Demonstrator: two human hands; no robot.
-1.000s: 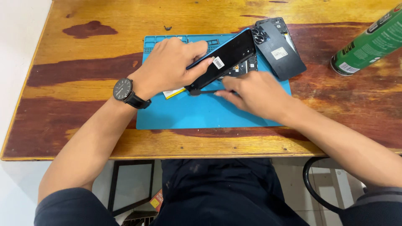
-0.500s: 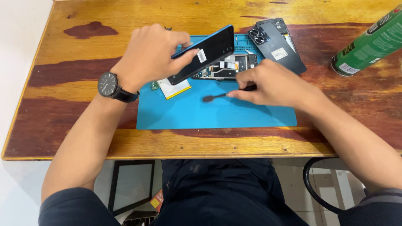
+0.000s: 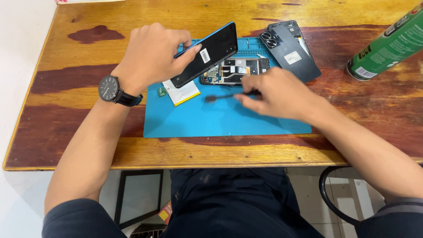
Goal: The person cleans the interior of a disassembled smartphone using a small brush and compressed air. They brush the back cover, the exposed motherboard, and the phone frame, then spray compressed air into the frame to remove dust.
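I see the left hand (image 3: 152, 55) pinching the phone screen (image 3: 205, 55) tilted above the blue mat (image 3: 220, 121); the right hand (image 3: 275, 94) grips a thin tool (image 3: 222, 96) (tip over the mat).

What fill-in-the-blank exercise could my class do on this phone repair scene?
1. The left hand lifts a black phone screen off the ____ mat.
2. The right hand holds a thin dark ____.
3. A wristwatch sits on the ____ wrist.
4. The spray can is ____.

Missing: blue; tool; left; green
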